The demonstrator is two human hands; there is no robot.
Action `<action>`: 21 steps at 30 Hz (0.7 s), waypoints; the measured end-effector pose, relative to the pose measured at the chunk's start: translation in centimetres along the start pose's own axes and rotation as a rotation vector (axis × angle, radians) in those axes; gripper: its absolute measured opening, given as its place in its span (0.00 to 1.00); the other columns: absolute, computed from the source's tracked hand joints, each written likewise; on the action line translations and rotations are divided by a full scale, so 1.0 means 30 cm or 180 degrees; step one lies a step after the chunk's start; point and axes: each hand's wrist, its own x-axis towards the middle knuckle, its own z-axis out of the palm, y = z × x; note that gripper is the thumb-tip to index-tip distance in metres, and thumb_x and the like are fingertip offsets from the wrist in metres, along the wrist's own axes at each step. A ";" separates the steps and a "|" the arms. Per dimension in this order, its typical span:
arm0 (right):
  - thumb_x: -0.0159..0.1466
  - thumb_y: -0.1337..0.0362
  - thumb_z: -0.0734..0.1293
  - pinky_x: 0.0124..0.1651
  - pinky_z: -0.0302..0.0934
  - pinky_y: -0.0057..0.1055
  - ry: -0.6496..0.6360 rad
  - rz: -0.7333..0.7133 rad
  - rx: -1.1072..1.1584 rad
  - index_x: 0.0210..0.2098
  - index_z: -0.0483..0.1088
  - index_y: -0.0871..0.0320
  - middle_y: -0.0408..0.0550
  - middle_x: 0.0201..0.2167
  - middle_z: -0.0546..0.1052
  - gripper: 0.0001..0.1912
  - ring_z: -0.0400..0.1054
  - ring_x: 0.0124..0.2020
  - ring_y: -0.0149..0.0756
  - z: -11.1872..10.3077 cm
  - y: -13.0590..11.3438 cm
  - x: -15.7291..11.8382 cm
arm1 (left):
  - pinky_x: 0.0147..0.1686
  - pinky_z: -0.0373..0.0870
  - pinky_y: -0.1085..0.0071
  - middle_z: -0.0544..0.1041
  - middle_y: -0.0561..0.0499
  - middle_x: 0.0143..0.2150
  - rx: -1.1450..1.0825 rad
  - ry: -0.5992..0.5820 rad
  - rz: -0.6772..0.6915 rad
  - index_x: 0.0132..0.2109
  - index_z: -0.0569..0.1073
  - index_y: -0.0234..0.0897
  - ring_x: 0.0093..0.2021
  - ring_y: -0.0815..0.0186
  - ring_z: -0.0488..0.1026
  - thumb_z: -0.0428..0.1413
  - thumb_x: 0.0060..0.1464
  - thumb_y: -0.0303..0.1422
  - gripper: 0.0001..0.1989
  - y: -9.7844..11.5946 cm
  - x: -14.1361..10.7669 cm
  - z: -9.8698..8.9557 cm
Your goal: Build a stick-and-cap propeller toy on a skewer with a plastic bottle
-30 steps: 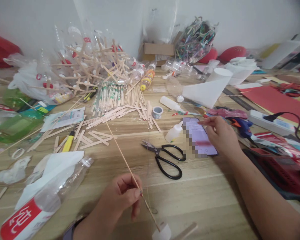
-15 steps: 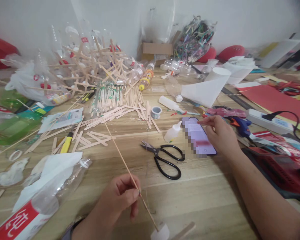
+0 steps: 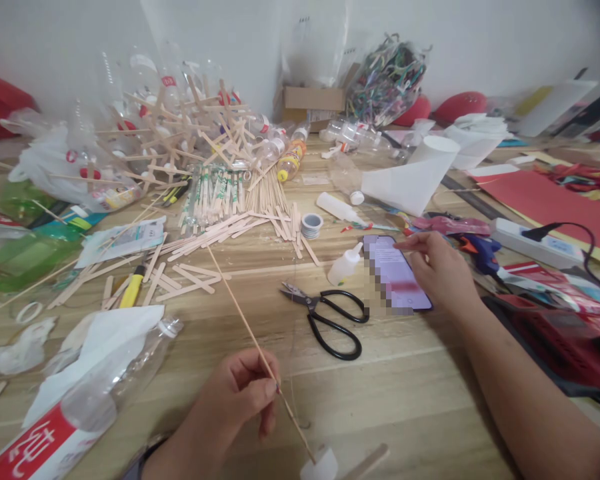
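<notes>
My left hand (image 3: 247, 393) is closed, thumb and fingers pinching a thin wooden stick (image 3: 235, 300) that slants up and away over the table. Its lower end meets a white piece (image 3: 320, 462) at the bottom edge, and a thin thread hangs beside it. Stretched across to the right, my right hand (image 3: 437, 270) holds nothing; its fingertips touch the screen of a lit phone (image 3: 400, 273) lying flat, partly pixelated. Between my hands lie black-handled scissors (image 3: 330, 317) with their handles apart. Just beyond them stands a small white glue bottle (image 3: 345, 265).
At left lie a clear plastic bottle (image 3: 90, 407), a yellow cutter (image 3: 132, 287) and loose craft sticks (image 3: 195, 273). Bottles joined with sticks (image 3: 170, 140) pile up behind. A grey-white spool (image 3: 311, 225) sits mid-table. Rightward are a glue gun (image 3: 483, 252) and a power strip (image 3: 535, 243).
Both hands keep nearly the same places, the left on the stick and the right at the phone. The whole view shifts very slightly.
</notes>
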 end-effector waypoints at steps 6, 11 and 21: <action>0.56 0.68 0.57 0.43 0.65 0.44 -0.0047 0.0020 -0.0032 0.33 0.59 0.52 0.53 0.36 0.82 0.05 0.74 0.33 0.47 0.002 0.000 -0.002 | 0.16 0.55 0.80 0.65 0.59 0.16 0.0049 -0.0026 0.0009 0.24 0.66 0.35 0.14 0.76 0.61 0.60 0.43 0.33 0.10 0.000 -0.005 -0.003; 0.56 0.67 0.57 0.42 0.65 0.46 -0.0055 0.0029 -0.0044 0.33 0.60 0.52 0.53 0.35 0.82 0.05 0.74 0.33 0.48 0.005 0.005 -0.005 | 0.15 0.56 0.80 0.65 0.59 0.17 -0.0024 -0.0042 0.0018 0.25 0.66 0.36 0.15 0.76 0.62 0.60 0.43 0.34 0.10 -0.003 -0.003 0.000; 0.55 0.68 0.57 0.41 0.65 0.43 -0.0096 0.0068 -0.0045 0.32 0.60 0.52 0.52 0.35 0.81 0.06 0.73 0.29 0.46 -0.003 -0.001 -0.001 | 0.15 0.57 0.80 0.64 0.60 0.17 0.0007 -0.0038 0.0051 0.25 0.66 0.35 0.14 0.76 0.61 0.61 0.44 0.35 0.12 -0.002 -0.002 -0.003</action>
